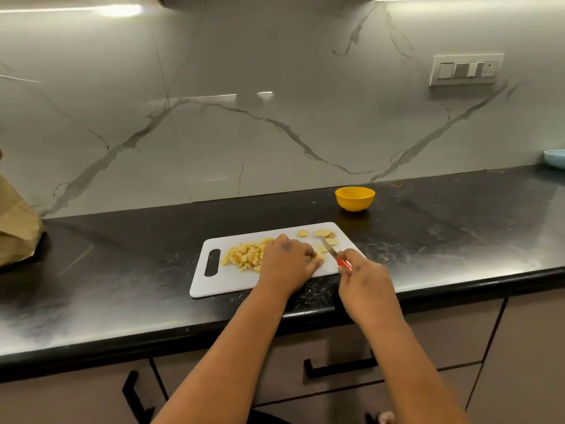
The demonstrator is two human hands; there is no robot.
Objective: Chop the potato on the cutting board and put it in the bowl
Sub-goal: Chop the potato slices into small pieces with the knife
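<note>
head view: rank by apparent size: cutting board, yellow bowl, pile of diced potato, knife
1. cutting board
2. pile of diced potato, part hidden by the left hand
3. yellow bowl, close to the pile; farther away
4. knife, handle mostly covered

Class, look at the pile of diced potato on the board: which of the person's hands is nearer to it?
Left. The left hand rests right beside the diced pile, touching its edge; the right hand, holding the knife, sits farther off on the other side.

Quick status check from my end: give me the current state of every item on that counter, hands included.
diced potato: piled on the board's left half
potato slices: uncut, at the board's far right corner
cutting board: flat on the counter
yellow bowl: upright beyond the board, contents not visible
knife: tip on the board
right hand: grips the knife's red handle
left hand: holds potato pieces down
</note>
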